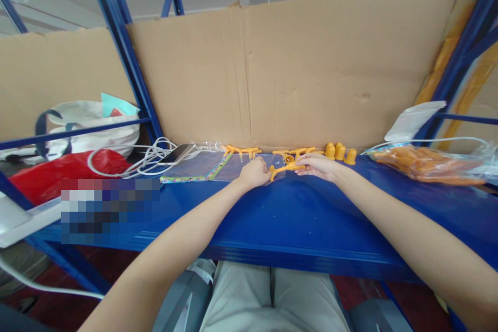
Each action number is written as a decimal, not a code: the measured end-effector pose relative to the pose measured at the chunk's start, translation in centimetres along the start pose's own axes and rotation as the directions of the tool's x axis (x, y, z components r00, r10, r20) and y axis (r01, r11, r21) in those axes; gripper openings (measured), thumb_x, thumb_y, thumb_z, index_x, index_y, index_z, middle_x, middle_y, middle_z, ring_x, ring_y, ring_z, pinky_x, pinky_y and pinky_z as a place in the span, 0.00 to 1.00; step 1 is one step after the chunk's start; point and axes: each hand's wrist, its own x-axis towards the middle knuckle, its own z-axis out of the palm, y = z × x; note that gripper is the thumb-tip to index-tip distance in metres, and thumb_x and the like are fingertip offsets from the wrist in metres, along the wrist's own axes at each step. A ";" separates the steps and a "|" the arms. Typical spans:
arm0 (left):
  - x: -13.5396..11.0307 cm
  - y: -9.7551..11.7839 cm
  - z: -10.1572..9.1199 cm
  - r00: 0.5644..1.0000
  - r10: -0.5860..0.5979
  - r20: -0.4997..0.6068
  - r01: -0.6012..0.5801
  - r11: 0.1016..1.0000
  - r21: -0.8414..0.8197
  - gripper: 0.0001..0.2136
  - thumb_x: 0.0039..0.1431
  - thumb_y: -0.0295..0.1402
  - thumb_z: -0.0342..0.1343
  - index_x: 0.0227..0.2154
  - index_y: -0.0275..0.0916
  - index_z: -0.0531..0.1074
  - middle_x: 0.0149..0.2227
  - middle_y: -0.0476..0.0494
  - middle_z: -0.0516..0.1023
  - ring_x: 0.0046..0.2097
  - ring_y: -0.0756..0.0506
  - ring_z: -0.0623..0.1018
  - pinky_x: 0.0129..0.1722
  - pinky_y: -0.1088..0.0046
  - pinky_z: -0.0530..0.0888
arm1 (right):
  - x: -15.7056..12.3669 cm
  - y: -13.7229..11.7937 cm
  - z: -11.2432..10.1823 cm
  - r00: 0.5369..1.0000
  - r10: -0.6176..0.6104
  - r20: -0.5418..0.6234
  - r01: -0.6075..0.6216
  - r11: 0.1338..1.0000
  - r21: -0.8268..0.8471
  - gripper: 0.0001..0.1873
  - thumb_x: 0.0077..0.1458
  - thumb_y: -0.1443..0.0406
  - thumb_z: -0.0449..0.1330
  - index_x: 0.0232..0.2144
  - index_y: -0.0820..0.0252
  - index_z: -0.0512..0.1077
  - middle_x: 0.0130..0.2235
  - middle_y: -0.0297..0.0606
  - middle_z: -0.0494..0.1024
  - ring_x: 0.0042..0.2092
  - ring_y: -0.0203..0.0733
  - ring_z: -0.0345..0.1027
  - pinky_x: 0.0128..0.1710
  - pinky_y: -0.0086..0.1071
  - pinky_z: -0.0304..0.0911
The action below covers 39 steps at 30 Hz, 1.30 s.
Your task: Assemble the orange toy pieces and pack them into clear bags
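Note:
My right hand pinches one end of an orange plastic piece with a twisted-looking shaft. The other end of that piece reaches toward my left hand, over clear film. My left hand is closed at the edge of a clear plastic bag; its fingertips are partly hidden. Just behind the hands lies a round orange cup-like part. Branched orange pieces rest along the cardboard, and more of them lie behind my right hand.
Orange bell-shaped caps stand right of my right hand. A filled bag of orange parts lies farther right. Leftward are a phone, white cables and a red bag. A cardboard sheet walls the back of the blue shelf.

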 end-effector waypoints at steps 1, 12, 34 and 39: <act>-0.1 0.2 0.0 1.000 0.025 -0.016 -0.025 1.000 0.015 0.07 0.56 0.34 0.51 0.32 0.36 0.71 0.40 0.40 0.76 0.42 0.42 0.77 0.38 0.70 0.74 | 0.0 -0.1 0.0 1.000 -0.002 -0.005 0.002 1.000 -0.001 0.08 0.43 0.66 0.66 0.22 0.58 0.70 0.28 0.42 0.79 0.30 0.42 0.75 0.36 0.38 0.73; -0.9 2.1 -0.3 0.954 0.283 -0.097 -0.270 0.955 0.125 0.09 0.59 0.27 0.44 0.39 0.36 0.68 0.45 0.39 0.72 0.48 0.43 0.74 0.42 0.70 0.74 | -0.5 -0.4 1.7 0.999 -0.034 0.004 0.034 0.996 0.081 0.06 0.44 0.70 0.64 0.21 0.58 0.70 0.32 0.43 0.81 0.36 0.44 0.76 0.37 0.37 0.72; 0.9 -3.8 -3.5 0.924 -0.255 -0.285 0.279 0.959 0.046 0.13 0.59 0.30 0.45 0.44 0.31 0.67 0.47 0.28 0.73 0.51 0.36 0.74 0.47 0.64 0.71 | 0.3 1.4 1.5 0.873 -0.450 0.189 0.450 0.591 -0.669 0.13 0.43 0.62 0.66 0.33 0.61 0.77 0.24 0.33 0.74 0.25 0.36 0.64 0.27 0.31 0.58; 1.8 -9.0 -3.3 0.869 -0.494 -0.031 0.495 0.866 0.068 0.22 0.52 0.40 0.54 0.45 0.27 0.69 0.48 0.19 0.73 0.52 0.28 0.73 0.46 0.58 0.71 | 0.2 1.7 1.9 0.884 -0.392 0.256 0.460 0.628 -0.628 0.11 0.44 0.62 0.64 0.32 0.61 0.78 0.19 0.29 0.68 0.22 0.33 0.59 0.23 0.29 0.54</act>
